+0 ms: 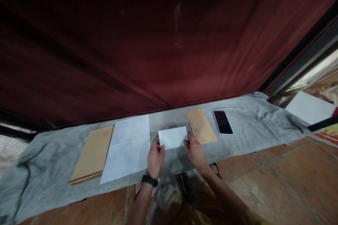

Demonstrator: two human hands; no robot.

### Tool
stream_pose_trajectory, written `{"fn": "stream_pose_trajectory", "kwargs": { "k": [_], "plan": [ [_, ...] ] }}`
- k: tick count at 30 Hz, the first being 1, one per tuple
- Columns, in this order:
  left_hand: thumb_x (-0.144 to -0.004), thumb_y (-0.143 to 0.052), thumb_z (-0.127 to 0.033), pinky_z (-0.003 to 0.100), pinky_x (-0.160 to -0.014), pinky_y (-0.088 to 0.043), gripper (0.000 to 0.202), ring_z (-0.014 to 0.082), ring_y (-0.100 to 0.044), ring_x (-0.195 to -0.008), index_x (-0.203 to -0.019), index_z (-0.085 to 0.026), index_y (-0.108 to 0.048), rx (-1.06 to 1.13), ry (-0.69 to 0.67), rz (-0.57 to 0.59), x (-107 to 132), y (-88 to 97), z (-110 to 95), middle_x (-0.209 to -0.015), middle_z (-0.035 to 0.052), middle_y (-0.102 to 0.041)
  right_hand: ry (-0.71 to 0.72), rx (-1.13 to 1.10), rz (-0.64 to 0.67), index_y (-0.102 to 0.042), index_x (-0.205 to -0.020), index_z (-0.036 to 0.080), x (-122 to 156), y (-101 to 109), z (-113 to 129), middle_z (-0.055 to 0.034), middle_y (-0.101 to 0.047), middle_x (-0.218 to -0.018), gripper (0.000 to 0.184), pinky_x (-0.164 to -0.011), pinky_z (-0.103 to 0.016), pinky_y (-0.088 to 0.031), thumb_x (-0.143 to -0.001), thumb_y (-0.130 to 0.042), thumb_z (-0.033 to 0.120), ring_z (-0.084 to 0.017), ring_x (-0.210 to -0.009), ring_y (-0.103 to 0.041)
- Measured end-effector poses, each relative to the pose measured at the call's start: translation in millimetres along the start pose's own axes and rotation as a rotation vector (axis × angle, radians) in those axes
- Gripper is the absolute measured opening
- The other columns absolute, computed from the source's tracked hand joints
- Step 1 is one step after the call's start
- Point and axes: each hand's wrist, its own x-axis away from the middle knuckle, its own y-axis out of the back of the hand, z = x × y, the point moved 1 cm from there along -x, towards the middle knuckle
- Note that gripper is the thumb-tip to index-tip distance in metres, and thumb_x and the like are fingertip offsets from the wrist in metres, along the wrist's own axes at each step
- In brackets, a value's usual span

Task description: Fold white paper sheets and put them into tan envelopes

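Note:
Between my two hands is a small white rectangle of folded paper [173,137], held just above the grey cloth. My left hand [155,157], with a black band on its wrist, grips the paper's left edge between thumb and fingers. At the right edge, my right hand [194,148] pinches it the same way. A brown envelope [202,126] lies beside my right hand. Left of my left hand are a large white sheet with faint creases [129,147] and a stack of brown envelopes [93,153].
A phone with a dark screen [223,122] lies right of the single envelope. The grey cloth [248,126] covers a long, narrow surface against a dark red curtain [169,42]. A white box-like object [310,107] stands at the far right. Tiled floor [280,179] lies in front.

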Motion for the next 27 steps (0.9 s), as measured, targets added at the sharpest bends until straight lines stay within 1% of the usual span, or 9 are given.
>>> {"fn": "stream_pose_trajectory", "kwargs": {
  "k": [5, 9, 12, 15, 19, 21, 23, 25, 27],
  "plan": [
    [-0.092, -0.055, -0.028, 0.029, -0.065, -0.047, 0.052, 0.0189, -0.066, -0.074, -0.141, -0.017, -0.046, -0.139, 0.068, -0.009, -3, -4.2, -9, -0.084, 0.0021, -0.069, 0.022, 0.104, -0.045, -0.035, -0.148, 0.015, -4, -1, 7, -0.0152, -0.066, -0.113, 0.049, -0.089, -0.042, -0.054, -0.1, -0.041, 0.024, -0.029, -0.101, -0.065],
    [-0.092, -0.054, -0.029, 0.03, -0.064, -0.047, 0.05, 0.0205, -0.068, -0.076, -0.141, -0.018, -0.048, -0.21, 0.051, -0.024, -4, -6.6, -11, -0.084, 0.0034, -0.07, 0.048, 0.095, -0.037, -0.039, -0.148, 0.016, -5, 1, 10, -0.016, -0.063, -0.111, 0.049, -0.089, -0.044, -0.053, -0.099, -0.039, 0.021, -0.029, -0.1, -0.062],
    [-0.092, -0.054, -0.029, 0.03, -0.066, -0.049, 0.048, 0.0207, -0.068, -0.078, -0.139, -0.019, -0.05, -0.237, 0.026, -0.03, -4, -9.4, -8, -0.084, 0.0039, -0.071, 0.152, 0.046, 0.019, -0.047, -0.144, 0.019, -2, 3, 14, -0.017, -0.059, -0.128, 0.046, -0.099, -0.049, -0.049, -0.099, -0.041, 0.019, -0.031, -0.114, -0.057],
    [-0.093, -0.051, -0.029, 0.032, -0.072, -0.051, 0.044, 0.0222, -0.068, -0.084, -0.136, -0.017, -0.054, -0.282, 0.03, -0.027, -4, -12.4, -7, -0.089, 0.0073, -0.072, 0.293, 0.009, 0.1, -0.054, -0.139, 0.021, 4, 1, 19, -0.0129, -0.051, -0.146, 0.042, -0.11, -0.051, -0.042, -0.098, -0.045, 0.018, -0.03, -0.132, -0.048],
    [-0.095, -0.048, -0.028, 0.037, -0.078, -0.054, 0.04, 0.025, -0.067, -0.092, -0.132, -0.016, -0.058, -0.33, 0.019, -0.048, -2, -13.8, -9, -0.103, 0.0123, -0.071, 0.356, 0.009, 0.161, -0.057, -0.137, 0.018, 9, -3, 24, -0.0123, -0.053, -0.147, 0.039, -0.116, -0.049, -0.038, -0.1, -0.048, 0.021, -0.027, -0.139, -0.045],
    [-0.096, -0.046, -0.028, 0.041, -0.086, -0.054, 0.039, 0.0271, -0.066, -0.101, -0.13, -0.016, -0.059, -0.35, -0.053, -0.094, 1, -14.6, -11, -0.112, 0.0145, -0.068, 0.347, 0.014, 0.169, -0.057, -0.137, 0.017, 10, -4, 24, -0.0129, -0.054, -0.146, 0.039, -0.116, -0.049, -0.038, -0.1, -0.048, 0.02, -0.027, -0.138, -0.046],
    [-0.097, -0.044, -0.026, 0.047, -0.097, -0.051, 0.038, 0.0291, -0.061, -0.114, -0.13, -0.016, -0.061, -0.339, -0.181, -0.112, 7, -18.1, -12, -0.123, 0.0162, -0.065, 0.346, 0.011, 0.176, -0.056, -0.138, 0.016, 10, -5, 22, -0.013, -0.054, -0.146, 0.041, -0.116, -0.049, -0.039, -0.099, -0.046, 0.016, -0.026, -0.138, -0.046],
    [-0.098, -0.042, -0.025, 0.049, -0.107, -0.047, 0.038, 0.0284, -0.056, -0.126, -0.13, -0.017, -0.061, -0.294, -0.325, -0.057, 16, -24.9, -12, -0.134, 0.0147, -0.061, 0.353, 0.002, 0.187, -0.055, -0.139, 0.016, 10, -5, 19, -0.0134, -0.055, -0.145, 0.045, -0.116, -0.049, -0.04, -0.096, -0.045, 0.01, -0.026, -0.138, -0.047],
    [-0.099, -0.042, -0.026, 0.048, -0.111, -0.045, 0.039, 0.0265, -0.052, -0.133, -0.133, -0.02, -0.06, -0.273, -0.427, 0.028, 26, -33.1, -8, -0.141, 0.0116, -0.059, 0.355, -0.008, 0.196, -0.054, -0.14, 0.016, 11, -5, 16, -0.0139, -0.055, -0.144, 0.049, -0.115, -0.05, -0.04, -0.093, -0.045, 0.006, -0.026, -0.138, -0.047]
  ]
}}
